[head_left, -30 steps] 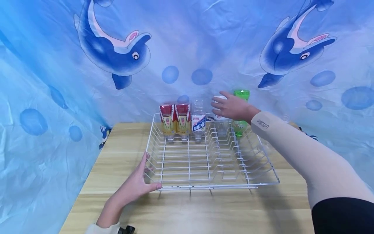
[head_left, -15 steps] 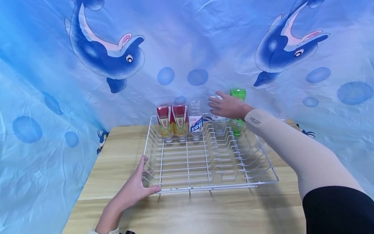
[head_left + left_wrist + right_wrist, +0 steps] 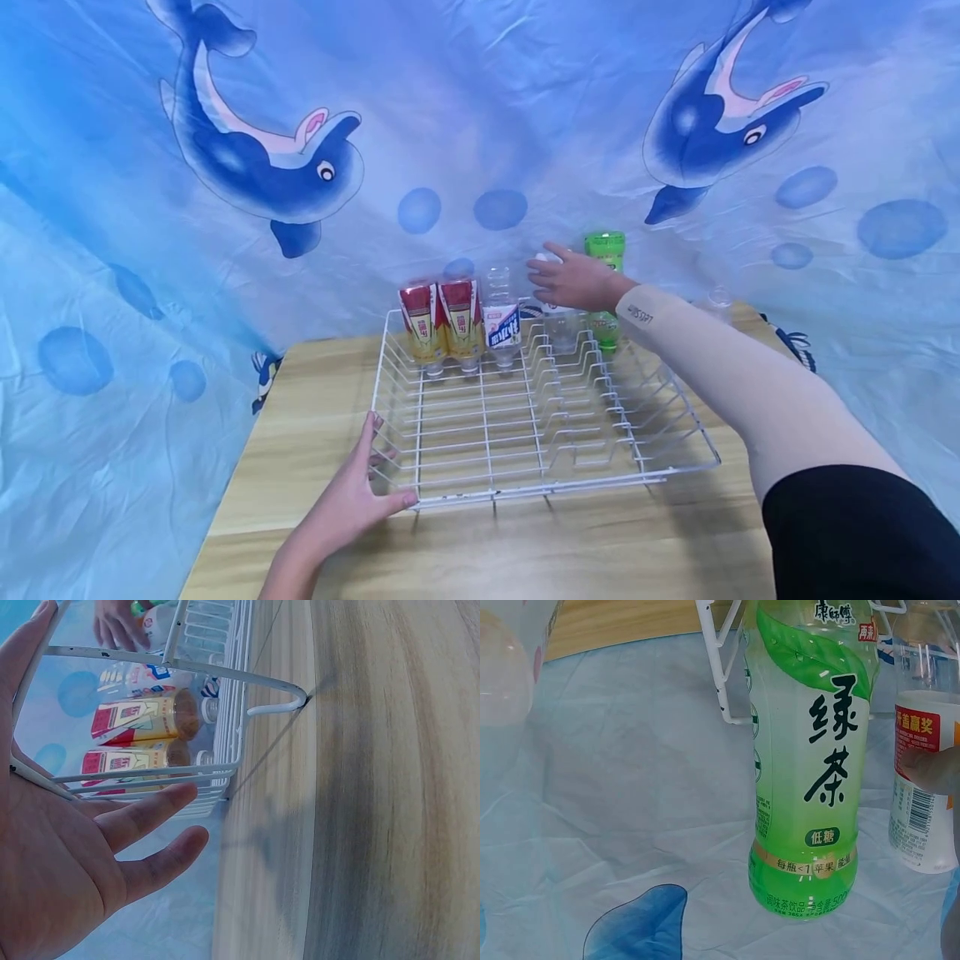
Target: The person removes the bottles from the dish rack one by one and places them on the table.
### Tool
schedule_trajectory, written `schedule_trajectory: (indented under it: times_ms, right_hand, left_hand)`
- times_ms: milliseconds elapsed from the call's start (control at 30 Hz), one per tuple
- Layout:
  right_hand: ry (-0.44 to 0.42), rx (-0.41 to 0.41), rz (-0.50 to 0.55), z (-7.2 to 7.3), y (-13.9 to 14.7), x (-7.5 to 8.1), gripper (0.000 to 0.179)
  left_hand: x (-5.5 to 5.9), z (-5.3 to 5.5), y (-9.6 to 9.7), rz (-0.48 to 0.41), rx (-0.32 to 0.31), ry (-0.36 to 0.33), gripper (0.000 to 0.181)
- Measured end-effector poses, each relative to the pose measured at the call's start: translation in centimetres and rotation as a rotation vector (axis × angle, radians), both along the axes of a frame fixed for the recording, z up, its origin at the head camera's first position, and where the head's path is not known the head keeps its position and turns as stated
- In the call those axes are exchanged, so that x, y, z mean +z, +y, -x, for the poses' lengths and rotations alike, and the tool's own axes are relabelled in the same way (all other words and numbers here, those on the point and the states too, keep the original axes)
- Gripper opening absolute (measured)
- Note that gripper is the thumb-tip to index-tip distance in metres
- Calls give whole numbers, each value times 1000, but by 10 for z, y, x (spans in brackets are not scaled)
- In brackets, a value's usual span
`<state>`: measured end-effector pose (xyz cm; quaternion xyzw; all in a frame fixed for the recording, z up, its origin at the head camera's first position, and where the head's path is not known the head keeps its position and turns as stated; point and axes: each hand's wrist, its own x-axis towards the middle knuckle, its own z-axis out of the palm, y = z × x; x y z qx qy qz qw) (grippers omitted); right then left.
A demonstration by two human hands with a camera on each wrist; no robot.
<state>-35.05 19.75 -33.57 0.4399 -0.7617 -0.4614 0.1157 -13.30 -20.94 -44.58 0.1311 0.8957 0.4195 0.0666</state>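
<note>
My left hand [image 3: 348, 492] grips the near left corner of the white wire dish rack [image 3: 555, 483], thumb on the front rim. In the left wrist view its other fingers [image 3: 161, 859] spread below the rim. At the rack's back, my right hand [image 3: 577, 279] holds a clear bottle with a white label [image 3: 922, 802], a digit lying on the label. This bottle stands upside down, largely hidden by the hand in the head view. Right beside it is an upside-down green tea bottle [image 3: 810, 765], apart from the fingers.
Left of the right hand, two red-and-yellow bottles [image 3: 461, 317] and a clear bottle with a blue-and-white label [image 3: 501, 325] stand upside down along the rack's back. A see-through object [image 3: 720, 300] is beyond the right side. A blue dolphin-print sheet [image 3: 465, 125] hangs behind the wooden table [image 3: 480, 558].
The head view has shifted and tilted slightly. Both hands keep their places at the rack corner and the white-labelled bottle.
</note>
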Motion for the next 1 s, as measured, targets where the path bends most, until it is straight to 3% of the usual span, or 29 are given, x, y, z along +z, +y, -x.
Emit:
schedule_trajectory:
  times_ms: [200, 567, 1000]
  right_hand:
    - [-6, 2, 15, 2, 3, 0, 72]
    - [-18, 24, 30, 5, 1, -3, 70]
    - [-5, 30, 38, -2, -1, 0, 71]
  left_hand:
    - [4, 5, 1, -5, 2, -1, 129]
    - [2, 3, 0, -11, 19, -19, 129]
    - [4, 0, -2, 12, 24, -44, 130]
